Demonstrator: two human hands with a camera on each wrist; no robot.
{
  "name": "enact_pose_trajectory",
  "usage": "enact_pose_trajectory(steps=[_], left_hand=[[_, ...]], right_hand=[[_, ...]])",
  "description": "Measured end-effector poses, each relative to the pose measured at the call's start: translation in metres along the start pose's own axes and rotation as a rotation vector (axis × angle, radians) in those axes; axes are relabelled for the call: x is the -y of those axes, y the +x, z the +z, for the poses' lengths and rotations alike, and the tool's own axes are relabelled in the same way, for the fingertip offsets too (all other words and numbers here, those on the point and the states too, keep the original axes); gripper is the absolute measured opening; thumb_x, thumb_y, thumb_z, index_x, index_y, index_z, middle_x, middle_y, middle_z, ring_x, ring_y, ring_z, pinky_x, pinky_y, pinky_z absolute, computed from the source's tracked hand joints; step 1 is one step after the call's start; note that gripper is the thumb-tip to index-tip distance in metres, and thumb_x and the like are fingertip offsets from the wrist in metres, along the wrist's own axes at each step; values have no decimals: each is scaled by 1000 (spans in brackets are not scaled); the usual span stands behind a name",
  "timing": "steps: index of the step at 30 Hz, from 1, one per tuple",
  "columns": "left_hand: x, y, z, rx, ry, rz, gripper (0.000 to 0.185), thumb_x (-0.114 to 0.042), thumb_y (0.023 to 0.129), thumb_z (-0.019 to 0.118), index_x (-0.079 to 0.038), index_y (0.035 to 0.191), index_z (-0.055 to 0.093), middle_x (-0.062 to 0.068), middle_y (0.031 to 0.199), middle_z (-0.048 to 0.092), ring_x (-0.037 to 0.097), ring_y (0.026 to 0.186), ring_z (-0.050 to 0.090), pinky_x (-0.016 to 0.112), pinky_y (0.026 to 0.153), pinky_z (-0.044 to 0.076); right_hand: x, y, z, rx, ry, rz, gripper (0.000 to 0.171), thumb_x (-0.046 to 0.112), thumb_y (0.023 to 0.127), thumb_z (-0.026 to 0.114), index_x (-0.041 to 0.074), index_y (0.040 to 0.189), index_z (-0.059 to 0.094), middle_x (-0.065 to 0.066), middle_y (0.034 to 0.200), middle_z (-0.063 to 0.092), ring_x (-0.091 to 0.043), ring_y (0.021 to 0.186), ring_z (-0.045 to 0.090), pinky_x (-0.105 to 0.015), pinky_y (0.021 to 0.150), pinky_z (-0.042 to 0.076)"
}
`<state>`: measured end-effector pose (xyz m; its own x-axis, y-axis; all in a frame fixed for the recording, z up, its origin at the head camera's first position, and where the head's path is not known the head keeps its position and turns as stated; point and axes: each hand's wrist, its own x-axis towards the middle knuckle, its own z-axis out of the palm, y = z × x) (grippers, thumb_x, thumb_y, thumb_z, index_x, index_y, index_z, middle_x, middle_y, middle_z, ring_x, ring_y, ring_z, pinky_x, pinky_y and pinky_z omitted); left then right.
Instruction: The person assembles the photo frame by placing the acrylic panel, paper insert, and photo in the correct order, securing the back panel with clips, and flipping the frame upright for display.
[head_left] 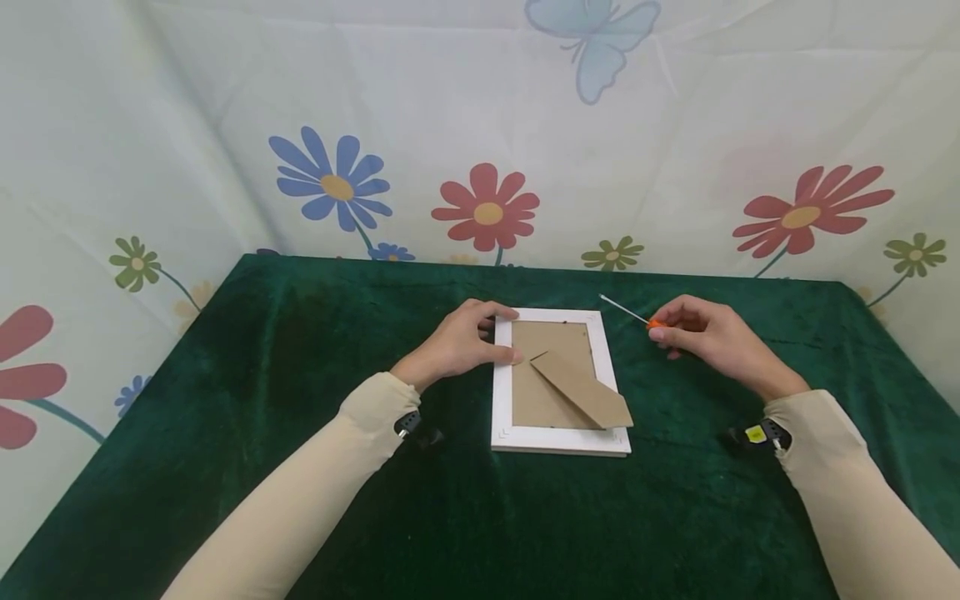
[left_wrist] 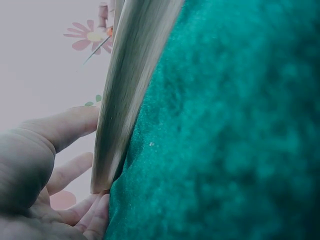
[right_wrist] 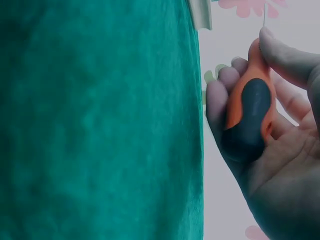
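A white picture frame (head_left: 502,400) lies face down on the green cloth, its brown backing board (head_left: 534,396) showing. The easel stand (head_left: 588,390) slants across the board toward the frame's lower right corner. My left hand (head_left: 468,337) grips the upper left corner, thumb on the back and fingers at the top edge. In the left wrist view the frame's side (left_wrist: 125,95) runs upward from those fingers. To the right of the frame, my right hand (head_left: 701,333) holds a screwdriver by its orange and black handle (right_wrist: 256,100). The thin metal shaft (head_left: 622,308) points up and left toward the frame.
Dark green velvet cloth (head_left: 337,333) covers the table. Behind it hangs a white curtain (head_left: 450,100) printed with flowers and a butterfly. Small dark devices are strapped at the left wrist (head_left: 407,423) and the right wrist (head_left: 772,433).
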<state>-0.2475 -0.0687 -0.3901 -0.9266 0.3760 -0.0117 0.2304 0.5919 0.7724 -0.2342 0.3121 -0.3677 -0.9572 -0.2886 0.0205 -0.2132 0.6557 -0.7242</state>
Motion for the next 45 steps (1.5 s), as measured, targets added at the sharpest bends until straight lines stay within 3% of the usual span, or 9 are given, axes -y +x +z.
enact_pose_trajectory(steps=[6, 17, 26, 45], left_hand=[[2, 2, 2, 10, 5, 3, 64, -31, 89, 88, -20, 147, 62, 11, 146, 50, 31, 131, 55, 49, 102, 55], [3, 1, -2, 21, 0, 13, 63, -33, 90, 87, -20, 146, 63, 11, 145, 51, 31, 131, 55, 50, 102, 55], [5, 3, -2, 21, 7, 15, 64, -34, 89, 87, -21, 146, 63, 10, 143, 51, 30, 131, 55, 50, 101, 56], [5, 5, -2, 19, 18, 10, 64, -35, 89, 87, -21, 146, 63, 10, 142, 51, 29, 128, 55, 49, 99, 57]], right_hand=[[-6, -2, -3, 57, -59, 42, 36, 34, 104, 72, 6, 127, 68, -12, 110, 68, -28, 90, 65, -29, 79, 57], [-15, 0, -7, 126, -60, 22, 27, 26, 102, 75, 9, 123, 74, -7, 111, 71, -26, 92, 62, -31, 76, 56], [-17, -2, -6, 122, -97, -30, 27, 30, 101, 76, 13, 121, 76, -4, 116, 72, -26, 101, 62, -40, 88, 53], [-13, -1, -1, 126, -110, -18, 25, 31, 102, 75, 12, 119, 76, -5, 115, 73, -27, 99, 62, -41, 90, 52]])
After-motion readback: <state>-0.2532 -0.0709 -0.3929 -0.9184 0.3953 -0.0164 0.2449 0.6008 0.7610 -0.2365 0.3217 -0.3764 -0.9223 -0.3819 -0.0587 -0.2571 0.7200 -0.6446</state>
